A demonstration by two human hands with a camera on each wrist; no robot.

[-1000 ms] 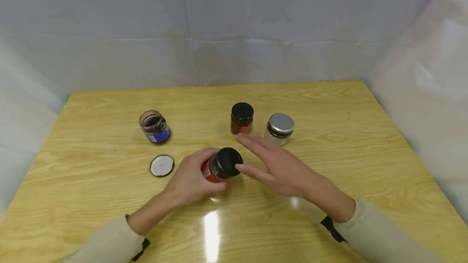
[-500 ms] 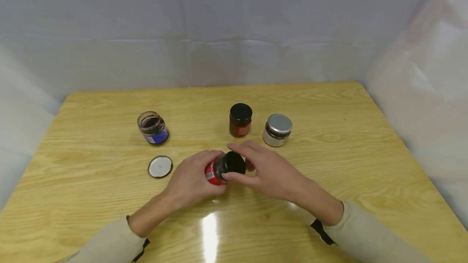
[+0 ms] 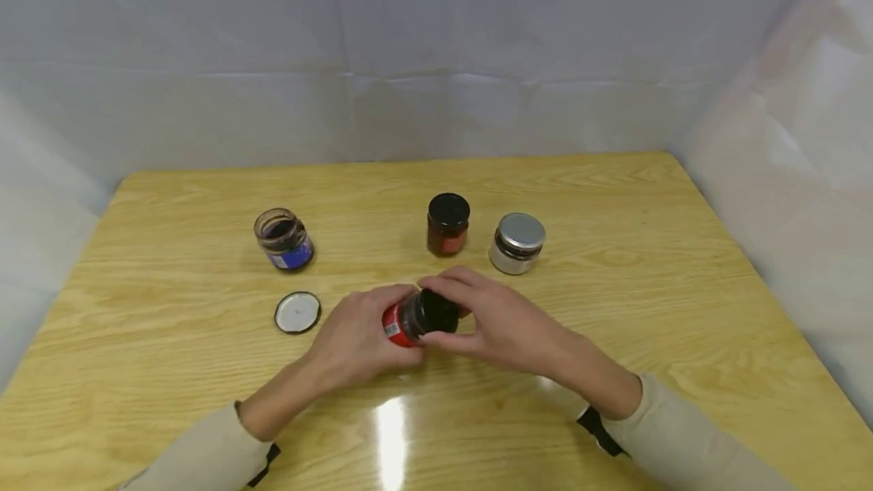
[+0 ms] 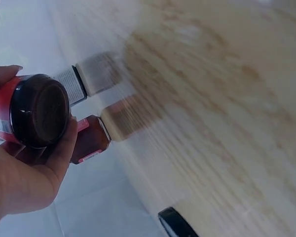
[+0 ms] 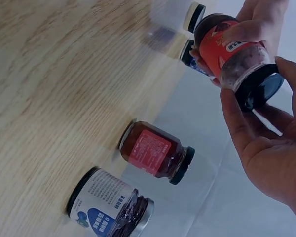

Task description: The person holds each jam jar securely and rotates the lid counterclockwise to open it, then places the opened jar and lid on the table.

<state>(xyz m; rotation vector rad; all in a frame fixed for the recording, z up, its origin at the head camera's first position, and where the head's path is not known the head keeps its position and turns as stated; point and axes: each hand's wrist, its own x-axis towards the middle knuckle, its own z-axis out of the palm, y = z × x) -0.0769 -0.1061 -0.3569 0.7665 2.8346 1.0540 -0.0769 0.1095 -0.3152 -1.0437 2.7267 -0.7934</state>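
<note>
I'm gripping the tilted red-labelled jar (image 3: 409, 318) in my curled left hand (image 3: 358, 339) and pinching its black lid (image 3: 439, 314) with my right hand (image 3: 501, 324), thumb opposite fingers, judging even pressure best.

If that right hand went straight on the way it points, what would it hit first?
The black lid it grips, on the red-labelled jar; beyond that, probably the left hand holding the jar, though depth is unclear.
</note>
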